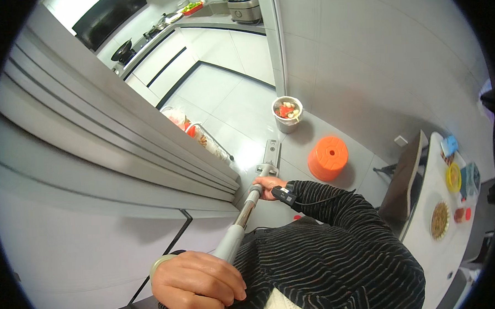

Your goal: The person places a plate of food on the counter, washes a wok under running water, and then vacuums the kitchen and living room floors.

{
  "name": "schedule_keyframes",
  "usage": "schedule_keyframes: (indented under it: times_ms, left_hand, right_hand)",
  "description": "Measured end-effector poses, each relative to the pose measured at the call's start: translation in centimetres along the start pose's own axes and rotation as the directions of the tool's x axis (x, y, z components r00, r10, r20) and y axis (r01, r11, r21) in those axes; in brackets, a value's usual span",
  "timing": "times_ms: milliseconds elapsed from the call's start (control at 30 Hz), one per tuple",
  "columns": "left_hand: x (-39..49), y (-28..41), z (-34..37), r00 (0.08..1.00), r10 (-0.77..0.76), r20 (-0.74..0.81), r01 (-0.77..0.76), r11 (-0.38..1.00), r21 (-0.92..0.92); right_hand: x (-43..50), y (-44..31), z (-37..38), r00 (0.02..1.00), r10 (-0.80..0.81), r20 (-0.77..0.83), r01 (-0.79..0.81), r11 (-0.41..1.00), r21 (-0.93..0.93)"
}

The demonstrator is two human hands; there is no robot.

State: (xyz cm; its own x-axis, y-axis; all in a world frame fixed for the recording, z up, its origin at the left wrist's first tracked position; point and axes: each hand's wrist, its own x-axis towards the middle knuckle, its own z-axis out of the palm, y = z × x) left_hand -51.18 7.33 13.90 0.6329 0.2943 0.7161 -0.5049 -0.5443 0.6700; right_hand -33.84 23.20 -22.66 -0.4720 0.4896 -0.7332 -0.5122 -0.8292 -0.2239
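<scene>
A flat mop with a grey and metal handle (244, 214) slants from the bottom of the view up to its narrow head (271, 153), which rests on the tiled floor. Around the top of the handle, close to the camera, my left hand (197, 283) is closed; a pale bangle circles that wrist. My right hand (269, 187) grips the handle lower down, just above the mop head. A small black device with a cable is on the right wrist. The mop head's underside is hidden.
An orange plastic stool (328, 158) and a waste bin (287, 113) with scraps stand right of the mop head. Left are folded door panels (147, 130) and a rack with bags (205, 139). A chair (402, 181) and dining table (425, 238) stand at right; kitchen cabinets (234, 47) line the back.
</scene>
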Motion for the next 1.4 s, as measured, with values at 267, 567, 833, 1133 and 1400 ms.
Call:
schedule_keyframes:
  times_ms: [267, 567, 833, 1133, 1400]
  left_hand:
    - [3.7, 2.9, -6.0, 0.998, 0.002, -0.067, 0.002, 0.998, 0.066]
    - [5.5, 4.8, -9.0, 0.998, -0.006, -0.057, 0.009, 0.998, 0.066]
    - [8.6, 5.6, -9.5, 0.998, -0.047, -0.045, 0.051, 0.995, 0.089]
    - [22.5, -1.8, -16.2, 0.982, -0.118, -0.145, 0.133, 0.986, 0.099]
    - [22.8, -5.8, -24.8, 0.981, -0.052, -0.185, 0.076, 0.990, 0.123]
  right_hand:
    - [0.1, -4.1, 8.0, 0.988, -0.141, -0.057, 0.137, 0.988, -0.068]
    - [-0.3, -2.7, 11.0, 0.997, -0.068, 0.022, 0.067, 0.997, 0.045]
    - [-1.8, -3.9, 11.7, 0.997, 0.053, 0.058, -0.058, 0.995, 0.086]
    - [-3.1, -21.4, 13.9, 0.997, 0.083, 0.003, -0.082, 0.992, -0.099]
    - [3.3, -29.6, 19.3, 0.992, 0.128, 0.015, -0.124, 0.981, -0.151]
